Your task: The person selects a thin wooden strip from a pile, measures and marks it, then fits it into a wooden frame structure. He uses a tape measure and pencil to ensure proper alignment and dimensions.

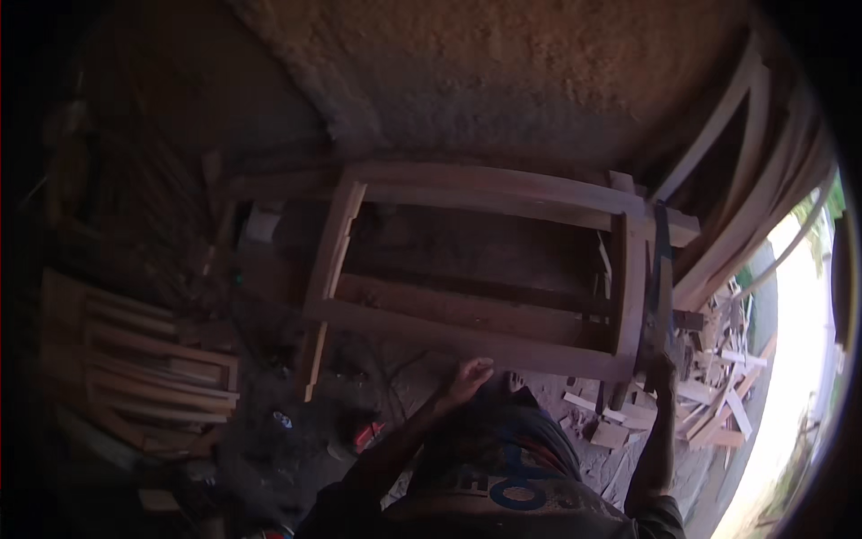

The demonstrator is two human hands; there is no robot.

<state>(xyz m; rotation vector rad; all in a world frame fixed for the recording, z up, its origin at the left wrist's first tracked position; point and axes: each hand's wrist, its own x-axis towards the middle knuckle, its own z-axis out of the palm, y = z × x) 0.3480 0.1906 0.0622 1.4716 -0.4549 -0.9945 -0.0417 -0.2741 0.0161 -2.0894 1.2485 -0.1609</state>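
**Wooden frame with a dark bar along one end, both hands working the near side**

So the left hand [467, 373] is sitting at the near edge of a wooden frame [476, 344], roughly six o'clock if twelve is straight ahead of the person. Its fingers are pointing toward two o'clock and looking loosely bent, but it's too dim for me to tell if they're pinching the rail or just resting there. The right hand [662, 368] is hanging out at about four o'clock, by the near end of a long dark bar [663, 260]. It's looking curled, but its fingers are getting lost in shadow, so I can't tell what it's gripping, if anything.

My read: the person is setting or tightening that bar, probably a clamp, across the frame's short end. The next move is probably calling for a steady left hand and a check that the corner is sitting square.

The frame itself is lying right in front of the person, its open middle facing up. Its long axis is running from about nine-thirty to three-thirty, so the right end is dipping slightly nearer. The bar is lining up with the short side, about twelve to six.

Farther out, wood scraps [718, 409] are littering four o'clock, slatted wooden pieces [153, 368] are lying toward eight, and a rough wall [494, 72] is filling twelve.
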